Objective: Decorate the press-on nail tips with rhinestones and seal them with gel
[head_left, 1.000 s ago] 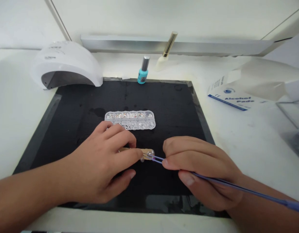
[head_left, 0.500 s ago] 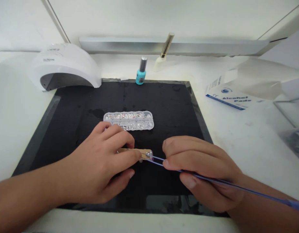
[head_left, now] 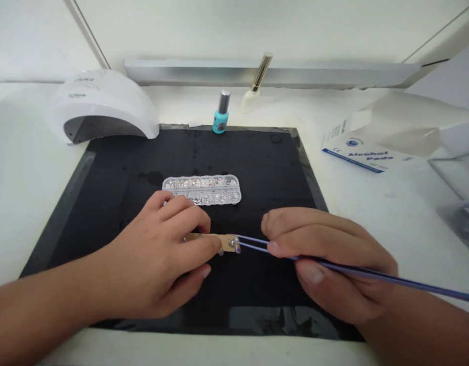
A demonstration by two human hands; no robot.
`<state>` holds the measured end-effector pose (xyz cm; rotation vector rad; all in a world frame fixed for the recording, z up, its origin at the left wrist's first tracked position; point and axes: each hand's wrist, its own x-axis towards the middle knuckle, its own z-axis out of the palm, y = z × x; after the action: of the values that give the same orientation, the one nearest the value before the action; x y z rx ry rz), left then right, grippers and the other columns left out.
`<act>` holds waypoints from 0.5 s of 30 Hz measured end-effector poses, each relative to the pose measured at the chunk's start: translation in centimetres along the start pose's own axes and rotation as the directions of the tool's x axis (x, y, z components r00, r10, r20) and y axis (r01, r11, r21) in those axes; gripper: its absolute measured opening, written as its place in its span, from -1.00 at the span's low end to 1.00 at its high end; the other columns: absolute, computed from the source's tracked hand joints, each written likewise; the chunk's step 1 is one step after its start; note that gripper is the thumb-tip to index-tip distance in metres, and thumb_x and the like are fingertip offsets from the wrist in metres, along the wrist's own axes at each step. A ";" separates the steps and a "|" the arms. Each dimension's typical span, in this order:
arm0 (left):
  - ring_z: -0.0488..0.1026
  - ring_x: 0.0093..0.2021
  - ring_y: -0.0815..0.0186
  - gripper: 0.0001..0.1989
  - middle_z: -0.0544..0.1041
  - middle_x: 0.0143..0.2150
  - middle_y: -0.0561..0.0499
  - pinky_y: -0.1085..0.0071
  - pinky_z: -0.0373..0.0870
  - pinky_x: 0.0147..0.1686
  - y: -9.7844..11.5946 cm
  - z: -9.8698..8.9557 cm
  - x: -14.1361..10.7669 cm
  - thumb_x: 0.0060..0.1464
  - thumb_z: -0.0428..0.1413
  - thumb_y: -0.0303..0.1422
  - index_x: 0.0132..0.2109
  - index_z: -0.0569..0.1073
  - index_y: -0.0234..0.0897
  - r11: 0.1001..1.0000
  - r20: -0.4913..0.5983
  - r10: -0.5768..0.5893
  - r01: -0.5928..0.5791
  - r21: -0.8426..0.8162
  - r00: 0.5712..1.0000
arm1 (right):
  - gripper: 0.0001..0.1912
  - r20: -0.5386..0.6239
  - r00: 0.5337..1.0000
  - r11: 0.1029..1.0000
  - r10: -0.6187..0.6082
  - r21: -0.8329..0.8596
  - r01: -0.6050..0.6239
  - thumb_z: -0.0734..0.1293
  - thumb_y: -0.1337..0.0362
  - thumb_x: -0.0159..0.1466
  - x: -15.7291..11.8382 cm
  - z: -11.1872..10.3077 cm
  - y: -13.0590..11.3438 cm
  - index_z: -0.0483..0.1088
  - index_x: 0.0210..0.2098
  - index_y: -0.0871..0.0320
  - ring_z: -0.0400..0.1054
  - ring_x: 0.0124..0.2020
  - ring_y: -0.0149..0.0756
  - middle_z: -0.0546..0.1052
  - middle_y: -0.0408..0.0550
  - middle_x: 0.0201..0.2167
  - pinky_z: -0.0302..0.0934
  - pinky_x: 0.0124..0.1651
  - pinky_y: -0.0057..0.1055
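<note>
1. Stick (head_left: 225, 243): lies on the mat (head_left: 264, 162), just right of its centre, between the case (head_left: 209, 190) and the mat's front edge; small beads (head_left: 237, 245) sit at its right end.
2. Left hand (head_left: 173, 254): index fingertip rests over the stick; the thumb stands apart, nearer the mat's front edge; whether the covered fingers grip the stick, one cannot tell.
3. Right hand (head_left: 333, 241): thumb and fingers pinch the tweezers (head_left: 417, 284); the prongs, slightly parted, reach the beads.
4. Step in hand, as judged: fine tweezer work on the beads; the next move calls for a steadied stick and light, small control of the tips.
5. Surroundings: lamp (head_left: 108, 101) at the mat's back left corner; blue bottle (head_left: 220, 122) at its back edge; box (head_left: 366, 150) on the worktop (head_left: 371, 213), beyond the mat's right edge.
6. Obscured: the stick's left part and the case's front left corner, behind the left hand; the tweezers' rear end, cut off; the tips are too small to show whether they hold a bead.
</note>
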<state>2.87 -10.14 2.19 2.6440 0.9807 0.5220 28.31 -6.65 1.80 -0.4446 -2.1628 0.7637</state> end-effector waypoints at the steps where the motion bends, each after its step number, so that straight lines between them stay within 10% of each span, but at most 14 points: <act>1: 0.32 -0.18 0.14 -0.81 0.43 -0.15 -0.07 0.11 0.14 -0.17 0.0 0.0 0.0 0.14 0.09 -0.40 -0.07 0.44 -0.23 1.000 -0.004 -0.005 0.005 -0.014 1.000 | -0.79 -0.011 1.000 1.000 0.002 0.020 -0.002 0.17 0.40 0.34 0.0 0.1 0.0 0.43 -0.14 0.20 0.47 -0.33 -0.25 0.49 0.00 -0.43 0.43 -0.32 -0.33; 15: 0.30 -0.19 0.15 -0.76 0.40 -0.14 -0.08 0.10 0.14 -0.16 0.0 0.0 -0.1 0.14 0.09 -0.40 -0.02 0.42 -0.22 0.999 -0.003 -0.011 0.010 -0.040 1.000 | -0.80 -0.156 0.985 0.966 0.072 0.259 -0.030 0.23 0.29 0.33 -0.4 0.9 1.7 0.48 -0.20 0.17 0.35 -0.49 -0.32 0.44 -0.03 -0.47 0.30 -0.46 -0.34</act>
<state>2.82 -10.21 2.20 2.6022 0.9743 0.5380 27.95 -5.92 -0.01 -0.4142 -1.8749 0.9852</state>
